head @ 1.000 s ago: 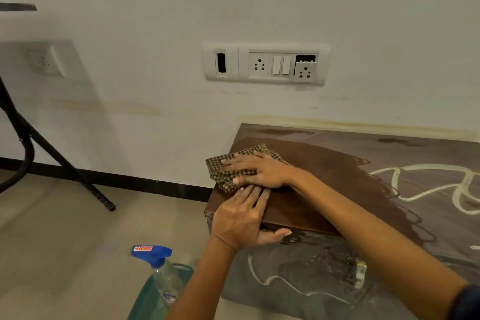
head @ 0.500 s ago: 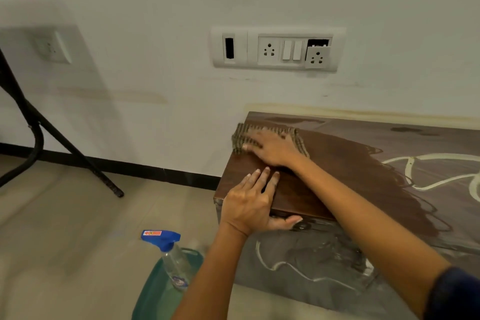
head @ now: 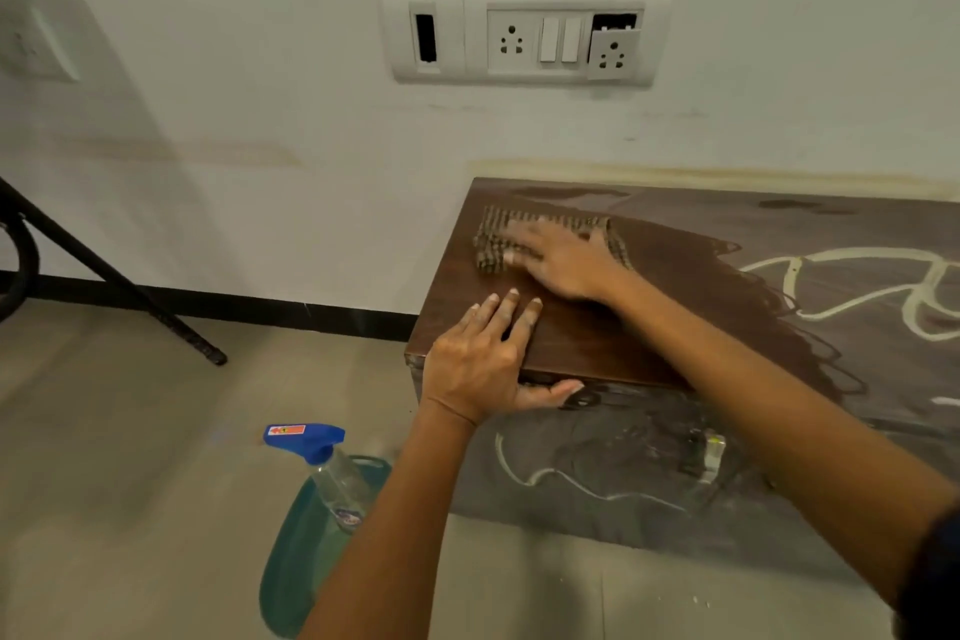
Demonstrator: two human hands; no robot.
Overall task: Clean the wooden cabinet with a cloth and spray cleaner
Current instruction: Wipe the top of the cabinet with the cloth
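A low wooden cabinet (head: 597,338) stands against the wall; its left part shows dark clean wood, its right part is dusty grey with pale streaks. My right hand (head: 563,260) presses flat on a checked brown cloth (head: 493,239) near the cabinet's far left corner. My left hand (head: 483,364) lies flat on the front left corner, thumb hooked under the top's edge. On the floor to the left stands a clear spray bottle (head: 332,473) with a blue trigger head, on a green mat.
A green mat (head: 296,551) lies on the tiled floor below my left arm. A black metal stand leg (head: 119,276) slants down at the left. A white switch and socket panel (head: 524,36) sits on the wall above the cabinet.
My right hand has slid the cloth away from the front edge toward the wall, along the cabinet's left side. The left hand has stayed on the front corner.
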